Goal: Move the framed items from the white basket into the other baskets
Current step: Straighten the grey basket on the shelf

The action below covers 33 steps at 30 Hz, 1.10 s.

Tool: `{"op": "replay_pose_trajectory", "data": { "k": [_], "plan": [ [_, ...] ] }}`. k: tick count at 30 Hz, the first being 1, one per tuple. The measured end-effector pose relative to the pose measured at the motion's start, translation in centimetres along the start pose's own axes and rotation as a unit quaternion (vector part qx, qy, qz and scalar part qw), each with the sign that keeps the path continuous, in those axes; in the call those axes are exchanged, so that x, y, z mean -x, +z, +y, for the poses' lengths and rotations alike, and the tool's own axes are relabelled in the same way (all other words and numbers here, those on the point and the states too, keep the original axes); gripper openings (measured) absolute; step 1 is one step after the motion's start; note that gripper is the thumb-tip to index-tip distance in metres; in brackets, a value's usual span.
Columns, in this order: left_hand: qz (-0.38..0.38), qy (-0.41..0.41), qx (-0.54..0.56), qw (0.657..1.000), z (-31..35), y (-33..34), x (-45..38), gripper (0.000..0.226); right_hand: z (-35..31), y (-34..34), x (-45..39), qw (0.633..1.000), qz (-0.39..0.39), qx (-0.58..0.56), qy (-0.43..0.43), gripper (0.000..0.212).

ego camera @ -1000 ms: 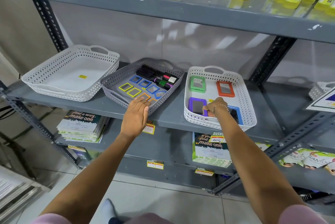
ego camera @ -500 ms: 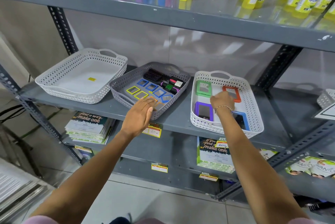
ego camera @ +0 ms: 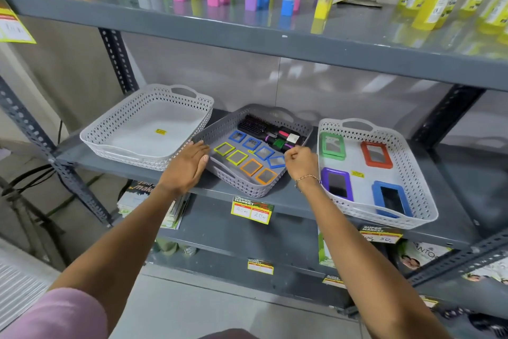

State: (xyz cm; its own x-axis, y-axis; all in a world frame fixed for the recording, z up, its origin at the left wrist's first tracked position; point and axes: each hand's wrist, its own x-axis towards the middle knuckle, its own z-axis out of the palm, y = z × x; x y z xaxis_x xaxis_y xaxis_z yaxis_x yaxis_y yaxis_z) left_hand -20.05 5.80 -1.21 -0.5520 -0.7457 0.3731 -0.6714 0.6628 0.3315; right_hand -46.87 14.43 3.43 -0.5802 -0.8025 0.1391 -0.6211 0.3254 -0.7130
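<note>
On the grey shelf, the right white basket [ego camera: 412, 171] holds a green frame [ego camera: 332, 145], a red frame [ego camera: 376, 154], a purple frame [ego camera: 337, 183] and a blue frame [ego camera: 391, 198]. The grey basket [ego camera: 242, 187] in the middle holds several small framed mirrors [ego camera: 251, 167] and hairbrushes [ego camera: 254, 125]. The left white basket [ego camera: 110, 143] holds only a yellow sticker. My left hand [ego camera: 189, 165] lies flat against the grey basket's left rim. My right hand [ego camera: 301, 161] is curled over its right rim, and I see nothing in it.
The shelf above [ego camera: 275, 42] carries coloured tubes and yellow bottles and overhangs the baskets. Slotted grey uprights [ego camera: 118, 61] stand at the left and right. Price tags [ego camera: 252, 209] hang on the shelf edge, with booklets on the shelf below.
My right hand left the right white basket and moved left to the grey basket's right rim. My left hand slid from the grey basket's front to its left rim. The view came closer.
</note>
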Motion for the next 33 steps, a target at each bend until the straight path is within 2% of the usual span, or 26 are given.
{"op": "replay_pose_trajectory", "data": {
  "k": [7,10,14,18,25,33],
  "plan": [
    [-0.01,0.039,0.013,0.999,-1.7,-0.1,-1.3,0.055,-1.0,1.8,-3.4,0.994,-0.043,0.096,0.006,0.029],
    [0.036,0.053,0.015,0.998,-2.1,0.5,-1.0,0.047,-1.8,2.6,-4.7,0.985,-0.075,0.153,0.007,0.011],
    [0.054,0.054,0.031,0.997,-2.2,1.2,-1.1,0.042,-2.0,3.7,-5.3,0.955,-0.138,0.263,-0.014,0.034],
    [0.062,0.049,0.039,0.996,-2.0,1.1,-1.1,0.044,-1.8,4.5,-5.2,0.927,-0.157,0.341,-0.024,0.038],
    [0.062,0.045,0.036,0.996,-2.0,1.5,-1.1,0.045,-1.5,4.3,-5.5,0.905,-0.179,0.384,-0.044,0.033],
    [0.078,0.057,0.029,0.995,-2.3,1.8,-1.2,0.042,-1.2,4.3,-5.8,0.904,-0.189,0.381,-0.045,0.031]
  ]
}}
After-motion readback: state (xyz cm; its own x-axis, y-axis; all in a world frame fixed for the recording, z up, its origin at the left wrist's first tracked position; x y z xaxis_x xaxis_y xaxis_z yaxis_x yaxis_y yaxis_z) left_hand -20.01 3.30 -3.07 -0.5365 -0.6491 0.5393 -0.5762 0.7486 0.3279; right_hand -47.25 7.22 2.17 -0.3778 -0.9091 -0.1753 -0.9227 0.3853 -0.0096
